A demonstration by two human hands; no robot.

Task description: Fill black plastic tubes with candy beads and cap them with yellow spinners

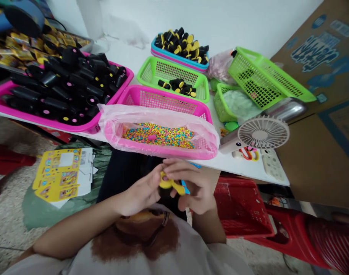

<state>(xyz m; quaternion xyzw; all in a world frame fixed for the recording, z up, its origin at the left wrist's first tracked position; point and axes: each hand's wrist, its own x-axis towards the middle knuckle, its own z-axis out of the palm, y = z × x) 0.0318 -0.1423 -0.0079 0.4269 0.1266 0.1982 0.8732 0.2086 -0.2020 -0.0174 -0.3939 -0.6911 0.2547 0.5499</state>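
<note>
One small yellow-and-black pot (pixel 166 185) is held between two hands, near side of the white table (pixel 240 167). Its black body is gripped by the fingers of the left hand (pixel 140 194), thumb and fingertips closed against its left side; its yellow flap, on the right, is clasped by the curled fingers of the right hand (pixel 196 184), fingers arched over, thumb beneath.

Just beyond: one pink basket (pixel 210 114), lined with one clear bag (pixel 114 114); coloured beads (pixel 163 135) held inside, too many to count, one pink piece (pixel 152 137) lying among them.

Far left: one wider pink basket (pixel 128 76), heaped with black tubes (pixel 77 78), not countable. Farther: one green basket (pixel 201 80) holding roughly a dozen black-and-yellow pieces (pixel 178 86), overlapped.

Right: two green baskets (pixel 224 105), one tilted; one fan (pixel 260 134). Below right: one red crate (pixel 240 206)
</note>
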